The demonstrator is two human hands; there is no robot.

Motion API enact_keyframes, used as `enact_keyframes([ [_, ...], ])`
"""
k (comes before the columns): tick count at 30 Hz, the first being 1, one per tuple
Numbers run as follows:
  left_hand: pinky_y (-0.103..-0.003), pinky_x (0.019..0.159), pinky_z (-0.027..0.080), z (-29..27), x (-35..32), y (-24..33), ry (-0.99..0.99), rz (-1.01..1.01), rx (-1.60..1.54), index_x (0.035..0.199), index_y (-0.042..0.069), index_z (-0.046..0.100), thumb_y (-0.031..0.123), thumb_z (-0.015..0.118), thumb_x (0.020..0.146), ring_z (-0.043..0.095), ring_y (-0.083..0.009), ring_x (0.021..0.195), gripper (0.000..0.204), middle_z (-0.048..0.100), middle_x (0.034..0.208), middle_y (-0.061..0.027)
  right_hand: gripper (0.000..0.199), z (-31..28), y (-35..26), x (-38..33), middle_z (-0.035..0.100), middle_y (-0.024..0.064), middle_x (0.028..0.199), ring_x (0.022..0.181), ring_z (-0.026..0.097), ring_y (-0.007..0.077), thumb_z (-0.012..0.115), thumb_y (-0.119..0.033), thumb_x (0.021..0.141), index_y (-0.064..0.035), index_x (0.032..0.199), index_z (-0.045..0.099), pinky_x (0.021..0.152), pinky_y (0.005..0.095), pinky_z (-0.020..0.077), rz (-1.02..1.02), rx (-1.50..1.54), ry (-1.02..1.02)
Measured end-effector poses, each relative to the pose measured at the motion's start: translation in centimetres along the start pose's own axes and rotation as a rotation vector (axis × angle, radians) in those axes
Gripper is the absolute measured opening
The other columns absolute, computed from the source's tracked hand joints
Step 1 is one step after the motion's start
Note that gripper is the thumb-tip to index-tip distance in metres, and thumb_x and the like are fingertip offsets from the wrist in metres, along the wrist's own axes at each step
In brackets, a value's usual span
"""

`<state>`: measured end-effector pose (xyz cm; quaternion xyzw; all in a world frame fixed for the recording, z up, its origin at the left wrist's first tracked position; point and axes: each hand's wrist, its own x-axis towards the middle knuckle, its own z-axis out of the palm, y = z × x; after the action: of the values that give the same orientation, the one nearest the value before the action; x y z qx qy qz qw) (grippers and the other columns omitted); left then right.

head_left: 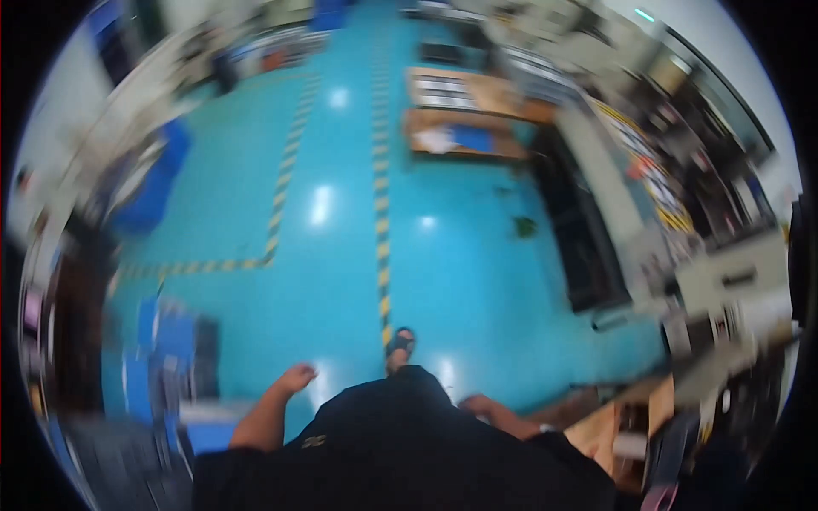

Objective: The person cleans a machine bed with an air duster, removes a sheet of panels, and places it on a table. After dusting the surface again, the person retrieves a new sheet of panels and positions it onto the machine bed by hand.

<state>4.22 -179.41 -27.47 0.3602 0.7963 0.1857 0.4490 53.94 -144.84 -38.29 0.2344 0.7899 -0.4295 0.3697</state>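
My left hand (298,377) hangs beside my body over the blue-green floor (336,247). Its fingers look loosely curled, and nothing shows in them. On the other side, my right hand (477,405) is close to my dark shirt (400,434), which hides part of it. Blur keeps its fingers from being made out. Neither hand is seen touching any equipment. One sandalled foot (400,343) shows ahead of me, at the striped floor line (383,255).
Blue boxes (175,336) stand at the near left, with a blue-covered item (158,179) farther off. A wooden two-level table (486,94) stands ahead right. A long machine bench (588,221) runs along the right, and a wooden box (626,426) is near my right arm.
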Motion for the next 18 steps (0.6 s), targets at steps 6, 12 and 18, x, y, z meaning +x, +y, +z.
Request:
enact_keyframes([
  [6, -0.043, 0.084, 0.05, -5.1, 9.0, -4.0, -0.379, 0.03, 0.046, 0.11, 0.003, 0.066, 0.035, 0.057, 0.088, 0.064, -0.0308, 0.096, 0.04, 0.068, 0.108, -0.0165, 0.039, -23.6, -4.5, 2.3, 0.066, 0.0067, 0.095, 0.079, 0.063, 0.0191, 0.062, -0.038, 0.083, -0.0096, 0.109, 0.068, 0.062, 0.0362, 0.0536, 0.33, 0.56, 0.2],
  [12, -0.042, 0.084, 0.051, -8.9, 22.3, 1.2, -0.293, -0.012, 0.04, 0.109, 0.002, 0.067, 0.036, 0.058, 0.087, 0.065, -0.0317, 0.097, 0.041, 0.069, 0.107, -0.0167, 0.039, -37.7, -8.0, 3.2, 0.065, 0.0066, 0.097, 0.082, 0.063, 0.0189, 0.06, -0.036, 0.083, -0.0095, 0.11, 0.067, 0.066, 0.0357, 0.0538, 0.281, 0.733, 0.355],
  [18, -0.04, 0.083, 0.051, -17.8, 34.4, 1.8, -0.184, -0.072, 0.03, 0.107, 0.001, 0.067, 0.036, 0.059, 0.086, 0.065, -0.0327, 0.098, 0.041, 0.069, 0.105, -0.0169, 0.024, -41.6, -11.7, 12.0, 0.061, 0.0026, 0.086, 0.066, 0.056, 0.0146, 0.059, -0.033, 0.086, -0.0117, 0.097, 0.064, 0.057, 0.0345, 0.05, 0.431, 0.789, 0.13],
])
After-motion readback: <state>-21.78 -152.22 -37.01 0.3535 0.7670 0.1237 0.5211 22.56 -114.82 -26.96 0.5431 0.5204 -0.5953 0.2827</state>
